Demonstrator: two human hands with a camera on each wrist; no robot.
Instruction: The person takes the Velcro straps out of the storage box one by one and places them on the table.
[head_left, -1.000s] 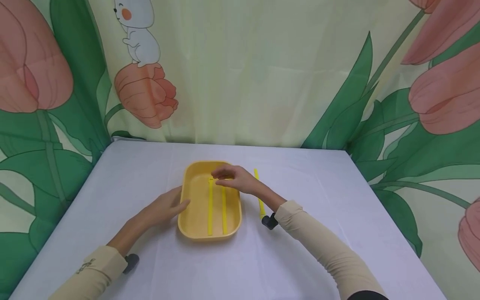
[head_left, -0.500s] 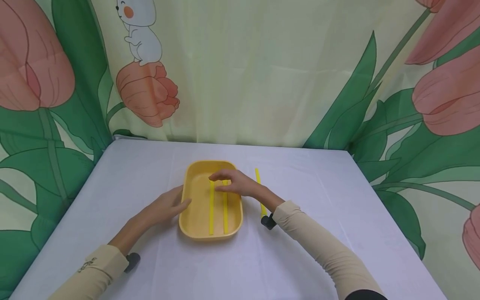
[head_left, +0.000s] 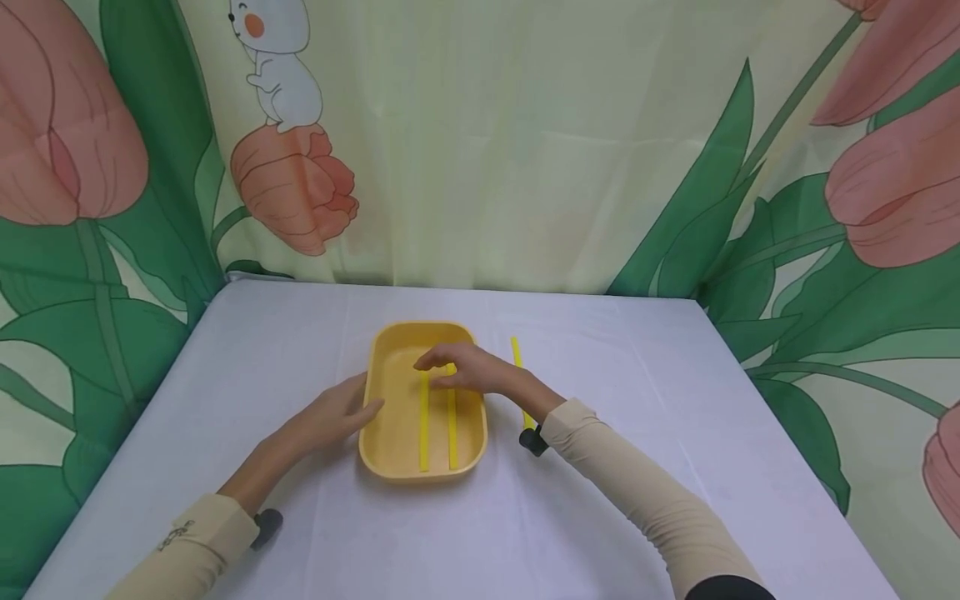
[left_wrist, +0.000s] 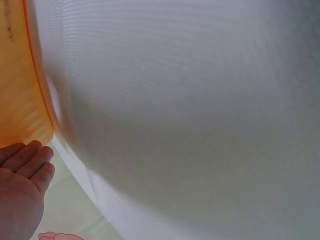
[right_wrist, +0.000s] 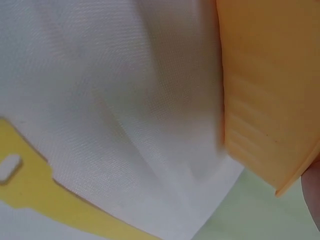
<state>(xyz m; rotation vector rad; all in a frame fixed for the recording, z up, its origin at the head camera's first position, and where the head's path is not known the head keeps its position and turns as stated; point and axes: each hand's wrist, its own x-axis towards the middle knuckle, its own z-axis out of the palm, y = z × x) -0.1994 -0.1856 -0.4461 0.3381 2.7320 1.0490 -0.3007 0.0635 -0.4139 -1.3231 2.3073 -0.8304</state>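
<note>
A yellow tray [head_left: 393, 442] stands on the table. My left hand [head_left: 333, 412] holds its left side, thumb over the rim and fingers along the outer wall; the left wrist view shows these fingers [left_wrist: 32, 160] fairly straight against it. Two thin yellow strips lie lengthwise in the tray: a left strip [head_left: 424, 429] and a right strip [head_left: 452, 433]. Over their far ends hovers my right hand [head_left: 468, 368], index finger and thumb apart, nothing visibly pinched. It partly hides both strips. The right wrist view shows only a sliver of the hand [right_wrist: 312, 192] by the tray's rim.
Right of the tray, a third yellow strip [head_left: 517, 352] lies on the white tablecloth [head_left: 600, 358], partly behind my right wrist. Close up, that strip [right_wrist: 75, 209] has a wider end with a slot. A printed curtain [head_left: 487, 167] hangs behind the table.
My right hand has moved slightly nearer and left over the tray, lower along the strips. My left hand stays on the tray's side. The strips lie much as before.
</note>
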